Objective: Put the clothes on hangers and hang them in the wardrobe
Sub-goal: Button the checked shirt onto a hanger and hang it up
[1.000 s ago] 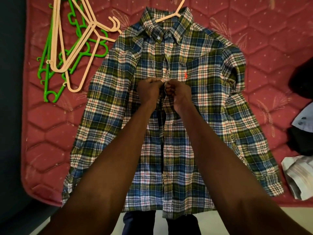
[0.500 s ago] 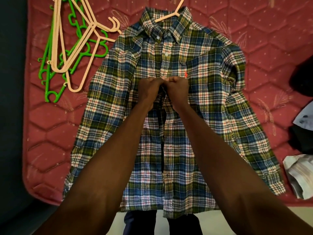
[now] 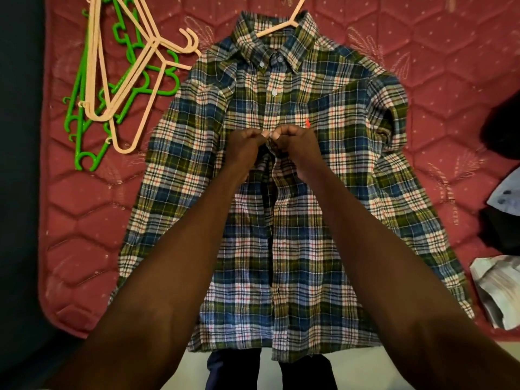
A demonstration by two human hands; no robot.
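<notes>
- Plaid flannel shirt [image 3: 323, 209], head view: flat on its back on the red quilted mattress [image 3: 84, 209], collar far, hem near. Long axis runs straight away from the person.
- Peach hanger [image 3: 284, 26] already through the collar; hook points away.
- Left hand [image 3: 244, 149] and right hand [image 3: 298, 149] meet mid-chest on the placket [image 3: 274, 108], each pinching a front edge, fingers curled tight round a button spot. Neither nearer.
- Buttons above look closed; placket below gapes, so work likely proceeds toward the hem.
- Spare peach and green hangers [image 3: 123, 80] lie left of the shirt.

hangers [image 3: 121, 80] left, bare quilt [image 3: 439, 80] right
</notes>
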